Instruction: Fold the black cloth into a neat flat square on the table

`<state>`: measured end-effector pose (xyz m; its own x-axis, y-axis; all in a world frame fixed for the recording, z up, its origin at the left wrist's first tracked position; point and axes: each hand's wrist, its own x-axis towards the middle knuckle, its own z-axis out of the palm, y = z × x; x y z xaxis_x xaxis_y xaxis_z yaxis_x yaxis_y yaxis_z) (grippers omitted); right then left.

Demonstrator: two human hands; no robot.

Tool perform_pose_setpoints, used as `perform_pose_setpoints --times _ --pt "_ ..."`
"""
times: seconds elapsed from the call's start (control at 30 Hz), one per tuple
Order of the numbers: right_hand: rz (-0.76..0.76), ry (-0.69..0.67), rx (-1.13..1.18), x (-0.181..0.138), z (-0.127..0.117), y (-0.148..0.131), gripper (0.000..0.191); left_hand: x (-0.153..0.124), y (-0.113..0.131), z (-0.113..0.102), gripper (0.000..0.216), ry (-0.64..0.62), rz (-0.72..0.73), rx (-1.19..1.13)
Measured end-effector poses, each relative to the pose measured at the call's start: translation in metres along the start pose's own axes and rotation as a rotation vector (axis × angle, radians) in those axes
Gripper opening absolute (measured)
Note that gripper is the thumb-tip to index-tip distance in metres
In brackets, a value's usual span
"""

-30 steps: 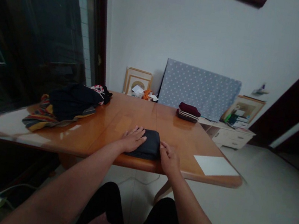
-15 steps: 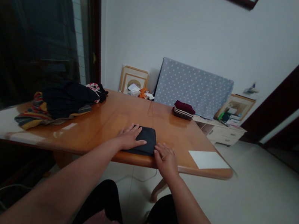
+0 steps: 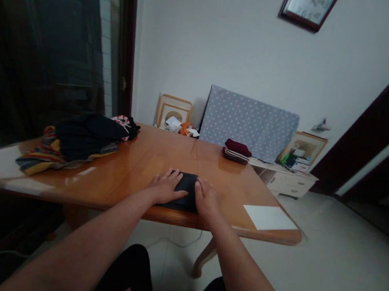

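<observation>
Vs ½ sec ago, R hand (image 3: 208,200) has slid onto folded dark cloth (image 3: 186,203) at 3 o'clock (was alongside). L hand (image 3: 167,188) palm-down, fingers spread, at 9. Both grips unclenched; cloth's near tabletop's (image 3: 168,148) 6 o'clock edge.

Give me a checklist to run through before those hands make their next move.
1. Left hand spread flat on the dark folded cloth: ok.
2. Right hand at the cloth's right edge: ok; whether it grips or only presses: cannot tell.
3. Cloth resting on the table, near its front edge: ok.
4. Folds underneath lying smooth: cannot tell, hidden.
5. White sheet apart from the right hand: ok.
6. Folded stack apart from both hands: ok.
</observation>
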<state>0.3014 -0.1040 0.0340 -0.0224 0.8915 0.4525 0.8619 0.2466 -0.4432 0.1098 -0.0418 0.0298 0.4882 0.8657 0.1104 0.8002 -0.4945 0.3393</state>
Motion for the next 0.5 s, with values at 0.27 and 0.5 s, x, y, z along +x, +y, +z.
perform_pose_setpoints --times 0.27,0.5 --pt "0.117 -0.382 -0.126 0.039 0.035 -0.007 0.062 0.002 -0.006 0.005 0.083 -0.013 -0.006 0.031" --pt "0.178 -0.348 -0.138 0.021 0.030 0.007 0.067 0.001 -0.011 0.011 0.077 0.023 -0.025 -0.025"
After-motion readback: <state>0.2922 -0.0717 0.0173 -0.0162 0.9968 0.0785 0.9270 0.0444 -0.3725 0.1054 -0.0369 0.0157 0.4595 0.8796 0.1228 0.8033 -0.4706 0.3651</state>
